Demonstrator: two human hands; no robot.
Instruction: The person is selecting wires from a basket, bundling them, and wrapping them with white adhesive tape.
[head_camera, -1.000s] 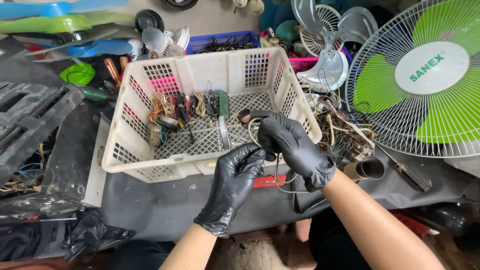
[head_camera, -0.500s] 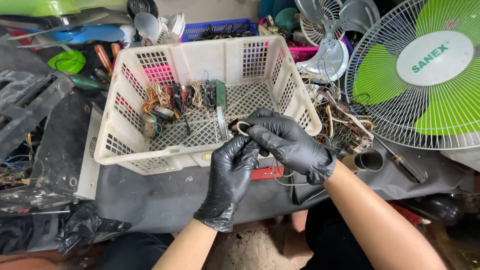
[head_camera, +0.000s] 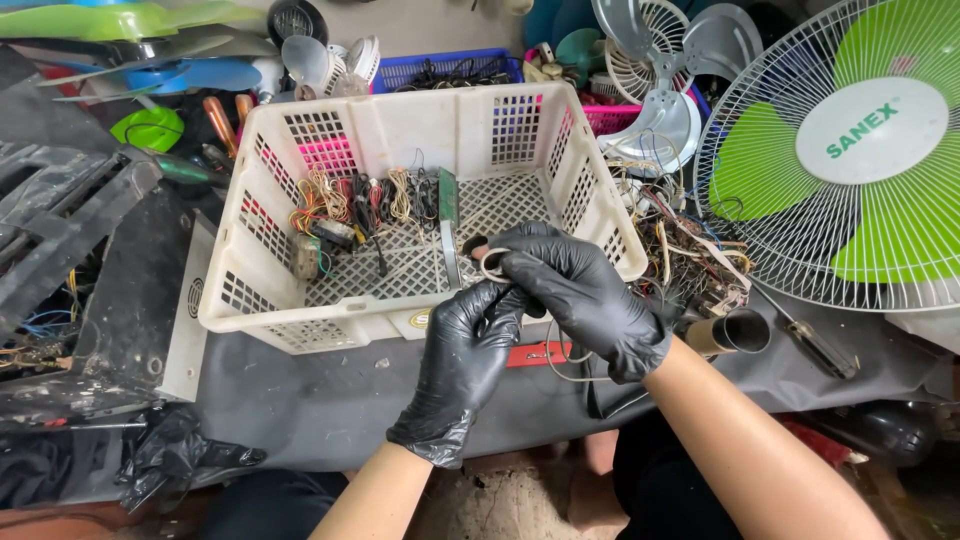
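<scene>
Both my hands wear black gloves and meet over the near right corner of a white slotted plastic basket (head_camera: 395, 120). My right hand (head_camera: 585, 295) pinches a small coil of pale wire (head_camera: 493, 263) at the basket's rim. The wire's tail (head_camera: 560, 368) loops down below my hands. My left hand (head_camera: 465, 365) grips the same wire just beneath the coil. Inside the basket lie bundles of coloured wires (head_camera: 345, 205) and a green circuit board strip (head_camera: 448, 215).
A fan with a white grille and green blades (head_camera: 850, 160) stands at the right. A tangle of wires (head_camera: 690, 250) lies beside the basket. A metal tube (head_camera: 735, 335) and a screwdriver (head_camera: 815, 345) rest on the grey bench. Black plastic parts (head_camera: 70, 260) crowd the left.
My hands have drawn closer together at the basket's near rim. The wire is now wound into a tighter small coil between my fingers.
</scene>
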